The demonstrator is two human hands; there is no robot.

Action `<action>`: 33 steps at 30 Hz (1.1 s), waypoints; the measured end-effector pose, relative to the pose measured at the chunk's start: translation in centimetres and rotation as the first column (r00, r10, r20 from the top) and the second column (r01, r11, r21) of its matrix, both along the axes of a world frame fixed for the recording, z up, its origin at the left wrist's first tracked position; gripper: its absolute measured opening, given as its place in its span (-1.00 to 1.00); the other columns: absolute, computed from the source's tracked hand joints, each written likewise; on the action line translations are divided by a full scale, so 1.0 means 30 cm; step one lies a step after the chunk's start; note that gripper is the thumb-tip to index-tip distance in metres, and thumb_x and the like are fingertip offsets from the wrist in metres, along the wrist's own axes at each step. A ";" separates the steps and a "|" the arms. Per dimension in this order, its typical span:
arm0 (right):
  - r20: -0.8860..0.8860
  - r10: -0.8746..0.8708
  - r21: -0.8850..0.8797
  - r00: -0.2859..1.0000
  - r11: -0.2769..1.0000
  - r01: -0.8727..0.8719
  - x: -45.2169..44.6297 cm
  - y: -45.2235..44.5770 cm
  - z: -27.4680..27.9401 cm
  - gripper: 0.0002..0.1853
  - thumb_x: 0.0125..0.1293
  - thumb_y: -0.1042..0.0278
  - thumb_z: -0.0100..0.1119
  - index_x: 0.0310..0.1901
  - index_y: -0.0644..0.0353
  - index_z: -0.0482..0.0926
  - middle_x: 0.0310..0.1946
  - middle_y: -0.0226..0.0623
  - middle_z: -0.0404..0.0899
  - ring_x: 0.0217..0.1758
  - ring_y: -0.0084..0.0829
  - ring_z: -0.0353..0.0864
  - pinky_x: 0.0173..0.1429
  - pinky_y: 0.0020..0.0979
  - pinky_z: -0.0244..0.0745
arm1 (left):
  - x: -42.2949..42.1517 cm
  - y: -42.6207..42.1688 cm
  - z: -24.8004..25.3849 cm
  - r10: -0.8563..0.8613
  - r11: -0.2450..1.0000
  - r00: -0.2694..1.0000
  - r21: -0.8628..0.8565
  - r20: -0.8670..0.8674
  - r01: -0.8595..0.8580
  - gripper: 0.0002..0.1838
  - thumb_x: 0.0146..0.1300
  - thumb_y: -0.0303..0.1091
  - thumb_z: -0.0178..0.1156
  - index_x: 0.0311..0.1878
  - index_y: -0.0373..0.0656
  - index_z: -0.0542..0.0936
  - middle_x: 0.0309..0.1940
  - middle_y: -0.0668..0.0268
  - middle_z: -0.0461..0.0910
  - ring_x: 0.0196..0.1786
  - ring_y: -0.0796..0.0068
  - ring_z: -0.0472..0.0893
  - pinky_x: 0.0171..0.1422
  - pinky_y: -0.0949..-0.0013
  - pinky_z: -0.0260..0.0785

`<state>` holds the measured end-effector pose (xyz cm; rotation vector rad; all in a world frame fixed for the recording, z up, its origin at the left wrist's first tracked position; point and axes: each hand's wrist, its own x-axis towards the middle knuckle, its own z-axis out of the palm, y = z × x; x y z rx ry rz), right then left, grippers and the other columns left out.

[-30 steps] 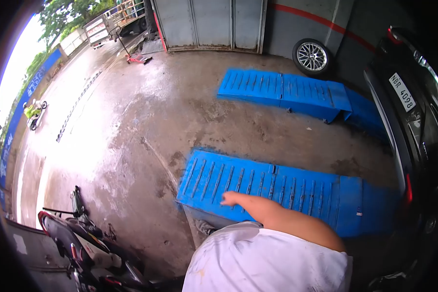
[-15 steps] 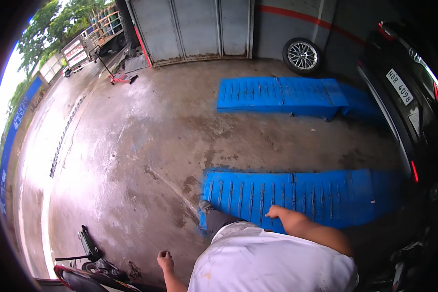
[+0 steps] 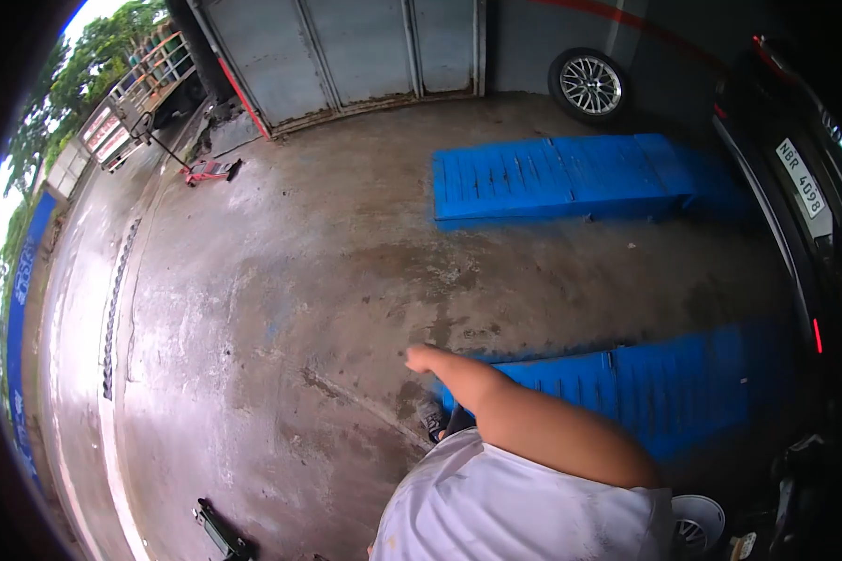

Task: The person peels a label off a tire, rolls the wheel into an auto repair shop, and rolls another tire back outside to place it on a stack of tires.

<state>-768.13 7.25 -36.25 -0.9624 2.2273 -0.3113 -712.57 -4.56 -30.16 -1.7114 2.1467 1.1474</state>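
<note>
My right hand reaches forward above the wet concrete floor, just left of the nearer blue ramp. Its fingers are curled in and nothing shows in them. My left hand is out of view. Below my right forearm, one shoe shows by the left end of that ramp. My white shirt fills the bottom middle.
A second blue ramp lies farther off, with a wheel leaning on the wall behind. The dark car stands at right. A red floor jack and grey metal gate are at the back; a green-black tool is lower left.
My right hand has swung forward and left, off the nearer ramp. My left hand has dropped out of view. The ramps have shifted right in the view.
</note>
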 end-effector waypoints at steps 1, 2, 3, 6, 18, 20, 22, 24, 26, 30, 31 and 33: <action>0.038 -0.133 -0.038 0.990 0.990 0.135 -0.049 -0.114 0.092 -0.56 0.39 0.00 0.13 -0.15 0.29 0.72 -0.13 0.04 0.73 -0.03 0.07 0.72 0.08 -0.01 0.61 | -0.098 -0.062 0.014 -0.019 1.000 1.000 0.008 -0.008 0.019 -0.82 0.37 -0.39 0.20 -0.33 -0.28 0.65 -0.54 0.24 0.66 -0.55 0.43 0.57 -0.45 0.27 0.41; 0.083 -0.120 -0.126 0.989 0.983 0.130 -0.103 -0.213 0.166 -0.59 0.39 0.00 0.15 -0.06 0.21 0.71 -0.08 -0.01 0.73 0.02 0.04 0.71 0.11 -0.02 0.60 | -0.206 -0.128 0.021 -0.041 0.999 0.999 0.009 -0.029 0.041 -0.82 0.37 -0.39 0.20 -0.33 -0.28 0.65 -0.54 0.24 0.65 -0.55 0.43 0.57 -0.45 0.27 0.41; 0.106 -0.141 -0.177 0.984 0.971 0.158 -0.140 -0.318 0.195 -0.59 0.36 -0.02 0.19 0.03 0.13 0.68 -0.03 -0.05 0.73 0.08 0.00 0.70 0.15 -0.04 0.58 | -0.315 -0.197 0.035 -0.058 0.998 0.997 -0.001 -0.055 0.058 -0.81 0.37 -0.39 0.20 -0.34 -0.28 0.65 -0.55 0.24 0.65 -0.55 0.43 0.57 -0.46 0.27 0.40; 0.236 -0.098 -0.376 0.967 0.908 0.184 -0.189 -0.428 0.423 -0.44 0.29 -0.06 0.30 0.18 0.17 0.61 0.07 -0.04 0.69 0.18 -0.03 0.66 0.27 -0.11 0.52 | -0.691 -0.437 0.063 -0.126 0.992 0.977 -0.029 -0.170 0.122 -0.81 0.38 -0.37 0.20 -0.34 -0.27 0.64 -0.56 0.25 0.64 -0.56 0.43 0.56 -0.47 0.27 0.39; -0.021 -0.656 0.148 0.754 0.744 0.652 -0.817 0.161 -0.036 -0.43 0.35 -0.18 0.12 -0.08 0.26 0.75 0.01 0.03 0.70 0.10 -0.01 0.69 0.21 -0.07 0.56 | -1.632 -0.989 -0.053 -0.377 0.904 0.908 0.143 -0.182 0.403 -0.77 0.39 -0.31 0.19 -0.37 -0.22 0.61 -0.59 0.27 0.60 -0.59 0.45 0.53 -0.52 0.28 0.34; -0.185 -0.420 0.049 0.888 0.899 0.435 -0.917 0.355 -0.291 -0.59 0.50 0.02 -0.02 -0.06 0.15 0.72 -0.06 -0.05 0.72 0.03 0.00 0.69 0.14 -0.04 0.56 | -1.711 -1.101 -0.085 -0.425 0.876 0.901 0.214 -0.083 0.433 -0.77 0.40 -0.30 0.19 -0.37 -0.22 0.60 -0.59 0.28 0.59 -0.59 0.45 0.52 -0.53 0.28 0.33; -0.174 -0.606 0.162 0.776 0.760 0.630 -0.896 0.434 -0.002 -0.62 0.56 0.10 -0.10 0.04 0.07 0.70 0.01 -0.12 0.70 0.13 -0.08 0.66 0.18 -0.07 0.56 | -1.837 -1.240 -0.087 -0.417 0.878 0.909 0.263 0.009 0.400 -0.76 0.40 -0.29 0.19 -0.38 -0.21 0.60 -0.60 0.28 0.59 -0.60 0.45 0.52 -0.54 0.28 0.32; -0.232 -0.695 0.253 0.680 0.632 0.732 -0.894 0.576 -0.157 -0.63 0.55 0.11 -0.08 0.04 0.08 0.71 0.05 -0.16 0.69 0.19 -0.15 0.63 0.22 -0.10 0.56 | -2.032 -1.432 -0.074 -0.328 0.916 0.941 0.271 0.080 0.296 -0.76 0.40 -0.29 0.19 -0.38 -0.20 0.59 -0.61 0.28 0.58 -0.60 0.46 0.51 -0.55 0.28 0.32; -0.194 -0.860 0.240 0.472 0.424 0.873 -0.888 0.585 -0.207 -0.63 0.54 0.12 -0.06 0.02 0.10 0.73 0.06 -0.17 0.70 0.21 -0.18 0.62 0.23 -0.11 0.55 | -2.329 -1.677 -0.031 -0.214 0.954 0.975 0.229 0.060 0.195 -0.75 0.40 -0.28 0.19 -0.39 -0.20 0.59 -0.61 0.29 0.57 -0.61 0.46 0.51 -0.55 0.28 0.31; -0.215 -0.711 0.397 0.670 0.563 0.725 -0.900 0.397 -0.204 -0.71 0.26 0.31 0.15 -0.06 0.16 0.75 -0.05 -0.09 0.73 -0.03 -0.08 0.73 0.04 -0.12 0.65 | -3.204 -1.900 0.002 -0.300 0.909 0.884 0.174 -0.358 0.379 -0.73 0.44 -0.08 0.19 -0.18 -0.10 0.53 -0.45 0.36 0.54 -0.53 0.53 0.49 -0.58 0.44 0.20; -0.134 -0.667 0.374 0.733 0.651 0.661 -0.920 0.326 -0.236 -0.68 0.22 0.31 0.19 -0.02 0.15 0.74 -0.06 -0.07 0.73 -0.08 -0.07 0.73 -0.03 -0.12 0.66 | -3.422 -1.884 0.034 -0.283 0.888 0.838 0.203 -0.466 0.413 -0.70 0.46 -0.10 0.19 -0.01 -0.14 0.53 -0.29 0.35 0.60 -0.41 0.53 0.55 -0.53 0.45 0.23; 0.101 -0.665 0.260 0.740 0.736 0.625 -0.968 0.183 -0.387 -0.59 0.13 0.32 0.26 0.06 0.12 0.71 -0.09 -0.03 0.72 -0.18 -0.06 0.74 -0.16 -0.11 0.67 | -3.779 -1.775 0.145 -0.474 0.827 0.716 0.018 -0.512 0.562 -0.72 0.47 -0.21 0.18 0.10 -0.17 0.58 -0.20 0.31 0.65 -0.32 0.50 0.60 -0.33 0.42 0.42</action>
